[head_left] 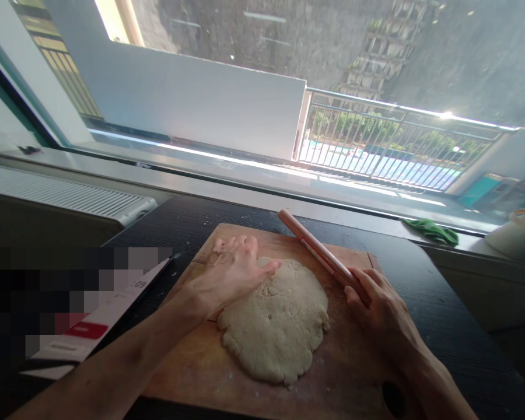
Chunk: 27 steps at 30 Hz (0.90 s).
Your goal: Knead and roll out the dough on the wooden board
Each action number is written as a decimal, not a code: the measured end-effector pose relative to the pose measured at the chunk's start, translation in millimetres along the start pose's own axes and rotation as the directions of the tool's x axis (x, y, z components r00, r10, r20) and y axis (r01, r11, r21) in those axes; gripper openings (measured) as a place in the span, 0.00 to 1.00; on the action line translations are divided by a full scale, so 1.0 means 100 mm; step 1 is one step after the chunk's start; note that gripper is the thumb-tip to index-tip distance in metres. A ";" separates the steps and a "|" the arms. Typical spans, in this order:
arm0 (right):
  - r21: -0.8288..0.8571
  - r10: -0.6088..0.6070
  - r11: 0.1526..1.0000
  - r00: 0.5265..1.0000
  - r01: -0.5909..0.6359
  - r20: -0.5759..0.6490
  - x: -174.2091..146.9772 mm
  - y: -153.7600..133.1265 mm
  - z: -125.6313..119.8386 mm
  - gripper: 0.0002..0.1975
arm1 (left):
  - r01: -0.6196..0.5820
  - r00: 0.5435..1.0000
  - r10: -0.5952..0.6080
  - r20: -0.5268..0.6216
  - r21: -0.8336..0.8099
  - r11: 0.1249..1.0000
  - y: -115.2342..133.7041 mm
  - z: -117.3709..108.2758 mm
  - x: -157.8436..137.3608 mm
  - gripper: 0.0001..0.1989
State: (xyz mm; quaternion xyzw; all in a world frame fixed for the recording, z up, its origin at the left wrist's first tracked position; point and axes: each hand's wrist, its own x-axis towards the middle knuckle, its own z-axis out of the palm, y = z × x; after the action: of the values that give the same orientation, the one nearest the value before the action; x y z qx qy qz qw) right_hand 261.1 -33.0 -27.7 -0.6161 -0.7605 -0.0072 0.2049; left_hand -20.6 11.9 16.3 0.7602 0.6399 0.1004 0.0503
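Observation:
A flattened round of dough (275, 324) with cracked, uneven edges lies on a wooden cutting board (345, 361). My left hand (238, 262) is open at the dough's upper left edge. Its thumb reaches over the dough, and its bent fingertips are over the board beyond. In my right hand (378, 300) is the near end of a pinkish-brown rolling pin (315, 248). The pin slants up and left toward the far edge of the board, beside the dough. A label strip runs along its side.
The board rests on a dark table (192, 219) dotted with white specks. A printed sheet or box (87, 329), partly pixelated, is at the left. Past the table are a radiator (91, 198) and a windowsill with a green cloth (433, 230) and a pale container (518, 233).

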 end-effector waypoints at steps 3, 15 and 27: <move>-0.003 -0.008 1.000 1.000 0.008 -0.003 0.00 0.01 0.00 0.16 | -0.023 1.000 0.023 0.014 -0.023 0.999 -0.09 0.05 0.00 0.28; 0.020 -0.002 1.000 1.000 0.002 -0.007 0.00 0.02 0.03 0.17 | -0.035 0.997 0.057 0.055 -0.340 0.940 0.03 0.07 -0.17 0.11; 0.164 -0.196 0.973 0.960 0.165 0.199 0.10 -0.27 -0.19 0.07 | -0.103 0.916 0.073 -0.394 -0.055 0.993 -0.55 0.09 -0.34 0.22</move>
State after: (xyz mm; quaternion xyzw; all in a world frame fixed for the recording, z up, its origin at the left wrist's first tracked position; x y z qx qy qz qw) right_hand 239.5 -35.0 -0.9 -0.5247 -0.8296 0.0959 0.1648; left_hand -77.0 -11.4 -6.8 0.7503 0.5981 0.2762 -0.0546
